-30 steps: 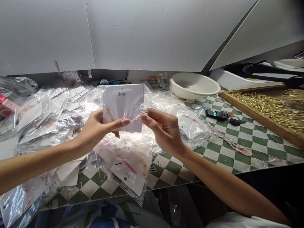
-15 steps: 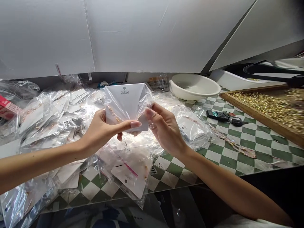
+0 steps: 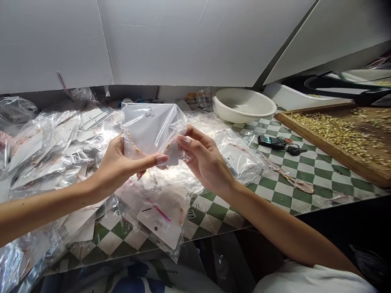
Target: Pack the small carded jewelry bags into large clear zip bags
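Observation:
A white jewelry card (image 3: pixel 151 126) in a clear plastic bag is held up in front of me, with a gold-beaded chain across its lower part. My left hand (image 3: pixel 128 160) grips its lower left, thumb lying across the front and the other fingers behind. At the right edge, my right hand (image 3: pixel 204 156) pinches the bag between thumb and fingers. Below them, another bagged card (image 3: pixel 160 226) with a pink strip lies on the checkered table. The pile of bagged cards (image 3: pixel 55 150) spreads out left of my left hand.
A white bowl (image 3: pixel 244 106) stands at the back. To its right is a wooden tray (image 3: pixel 320 140) of small gold pieces. A black device with keys (image 3: pixel 271 142) and a beaded strand (image 3: pixel 293 181) lie on the table, with more plastic bags (image 3: pixel 238 156) nearby.
The view has shifted slightly, so most things sit further left. The plastic over the card lies flatter, and more of the gold-beaded chain shows. Both hands keep their hold.

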Motion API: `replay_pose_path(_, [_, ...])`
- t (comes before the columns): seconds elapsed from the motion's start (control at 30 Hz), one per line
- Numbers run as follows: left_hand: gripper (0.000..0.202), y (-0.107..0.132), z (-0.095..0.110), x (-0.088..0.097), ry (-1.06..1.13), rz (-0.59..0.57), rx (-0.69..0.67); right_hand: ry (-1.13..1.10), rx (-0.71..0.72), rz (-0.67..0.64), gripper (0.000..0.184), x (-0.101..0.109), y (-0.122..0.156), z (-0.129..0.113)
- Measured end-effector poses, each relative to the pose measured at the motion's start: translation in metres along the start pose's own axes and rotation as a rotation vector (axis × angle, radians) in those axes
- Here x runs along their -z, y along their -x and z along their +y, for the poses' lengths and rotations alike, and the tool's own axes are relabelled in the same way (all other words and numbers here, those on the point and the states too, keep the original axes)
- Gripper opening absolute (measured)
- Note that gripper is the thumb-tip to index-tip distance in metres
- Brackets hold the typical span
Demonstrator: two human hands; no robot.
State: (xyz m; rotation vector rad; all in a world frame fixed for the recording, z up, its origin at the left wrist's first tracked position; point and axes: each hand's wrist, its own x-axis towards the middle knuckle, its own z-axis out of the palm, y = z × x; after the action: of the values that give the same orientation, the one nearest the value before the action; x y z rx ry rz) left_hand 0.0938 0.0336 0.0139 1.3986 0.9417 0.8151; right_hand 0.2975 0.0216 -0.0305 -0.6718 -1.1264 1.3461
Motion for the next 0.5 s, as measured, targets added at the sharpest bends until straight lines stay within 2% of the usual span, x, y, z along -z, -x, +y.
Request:
replay_pose_path(0.1, [0.032,0.0010,0.0021,-0.0009,-0.012,-0.009,0.011,0.032,0.054,-0.026,0.023,-0.0006,0.0011,0.0013])
replay_pose_path(0.27, [0.033,0.0027,0.0019,-0.0042,0.042,0.054,0.016,0.136,0.147,-0.032,0.027,-0.0015,0.0017,0.0001])
replay_pose_path(0.4, [0.032,0.0006,-0.0014,-0.0042,0.074,0.076,0.022,0.129,0.128,-0.062,0.012,0.0000,0.0024,-0.0011])
replay_pose_path(0.5, [0.033,-0.0026,-0.0041,-0.0025,0.077,0.064,0.024,0.147,0.146,-0.030,0.012,0.0010,0.0025,-0.0003])
